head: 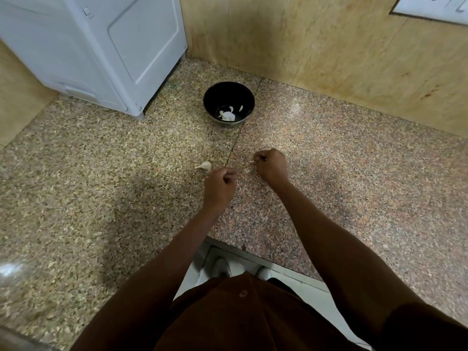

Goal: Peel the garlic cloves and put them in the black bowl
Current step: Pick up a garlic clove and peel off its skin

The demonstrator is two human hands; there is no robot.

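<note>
Now | black bowl (228, 103): peeled cloves (228, 115) inside | hands (219, 186) (271, 164) clenched, contents unclear

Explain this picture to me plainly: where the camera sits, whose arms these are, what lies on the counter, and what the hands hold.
There is no machine here. The single picture comes from a wide-angle camera worn on a person's head, looking down at their own two arms. They stand at a speckled granite counter. The black bowl stands near the back wall with a few peeled garlic cloves inside. One unpeeled garlic clove lies on the counter, just left of the left hand. The right hand pinches a small pale bit, probably garlic or skin. The left hand's fingers are curled; what it holds is too small to tell. A white appliance stands at the back left.
</note>
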